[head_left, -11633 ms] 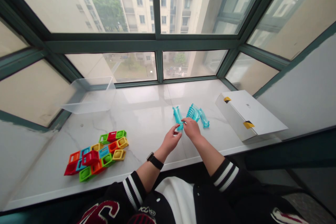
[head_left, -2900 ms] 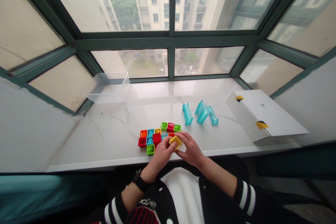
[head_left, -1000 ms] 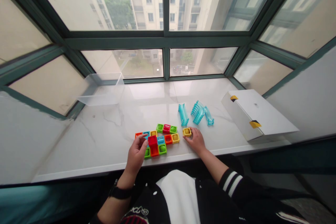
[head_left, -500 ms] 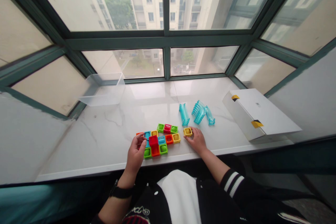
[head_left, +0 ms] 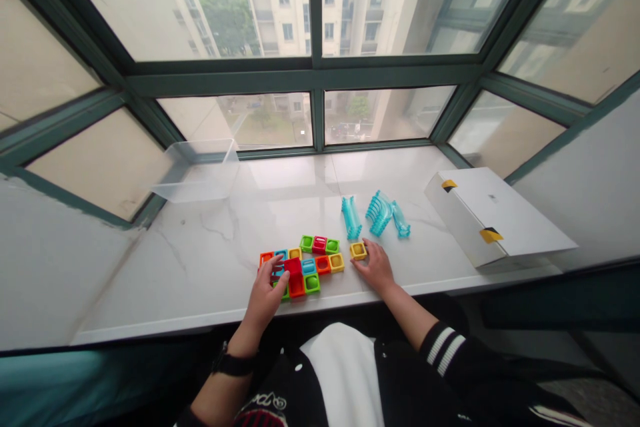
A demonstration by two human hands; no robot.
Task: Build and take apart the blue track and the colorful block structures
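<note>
Colourful square toy blocks lie in a cluster on the white marble sill. Over its left side is my left hand (head_left: 267, 290), its thumb and fingers apart near the raised red block (head_left: 293, 267), partly covering blue and green blocks; whether it touches them I cannot tell. To the right, my right hand (head_left: 376, 268) pinches a single yellow block (head_left: 358, 251) resting on the sill. Between the hands, an orange block (head_left: 323, 265) and another yellow block (head_left: 337, 262) end one row. A short strip with a red block (head_left: 319, 245) between two green ones lies behind.
Clear turquoise track pieces (head_left: 380, 213) lie behind my right hand. A white box (head_left: 500, 213) with yellow-black tape stands at the right. A transparent plastic bin (head_left: 205, 177) sits at the back left by the window. The sill's front edge (head_left: 165, 325) runs close to my body.
My left hand has shifted slightly right and lower over the cluster, uncovering the orange block at its left end. My right hand has stayed at the yellow block.
</note>
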